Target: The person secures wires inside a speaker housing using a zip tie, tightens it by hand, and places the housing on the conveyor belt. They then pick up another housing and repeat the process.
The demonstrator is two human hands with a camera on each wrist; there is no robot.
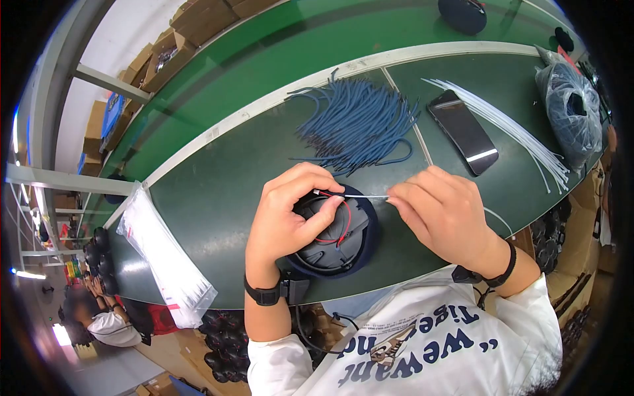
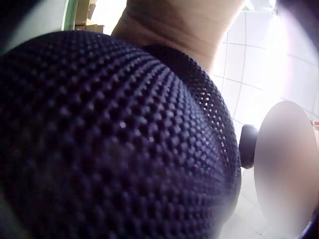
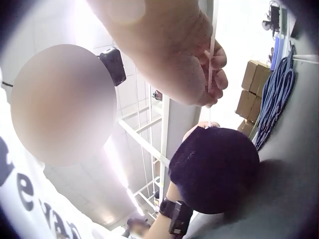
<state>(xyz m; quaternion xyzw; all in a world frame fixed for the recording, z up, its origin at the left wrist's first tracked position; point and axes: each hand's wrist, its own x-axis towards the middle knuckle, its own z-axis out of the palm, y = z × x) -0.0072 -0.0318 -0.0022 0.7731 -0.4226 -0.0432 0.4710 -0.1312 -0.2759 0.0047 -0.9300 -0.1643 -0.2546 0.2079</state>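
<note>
A round housing in dark navy mesh fabric (image 1: 370, 241), like a small speaker, stands open side up on the green table, its black inside and a red wire (image 1: 348, 224) showing. My left hand (image 1: 284, 211) grips its far rim between thumb and fingers, at the end of a white cable tie (image 1: 363, 196). To the right, my right hand (image 1: 442, 214) pinches that tie, which runs straight between both hands. In the right wrist view the tie (image 3: 213, 35) passes by the curled fingers down to the fabric (image 3: 219, 169). Mesh (image 2: 119, 129) fills most of the left wrist view.
Beyond the hands lies a heap of blue cords (image 1: 360, 122). A phone (image 1: 465, 132) and loose white cable ties (image 1: 508, 125) are at the right, near a plastic bag (image 1: 571, 112) of dark pieces. At left is a bag of white ties (image 1: 165, 257).
</note>
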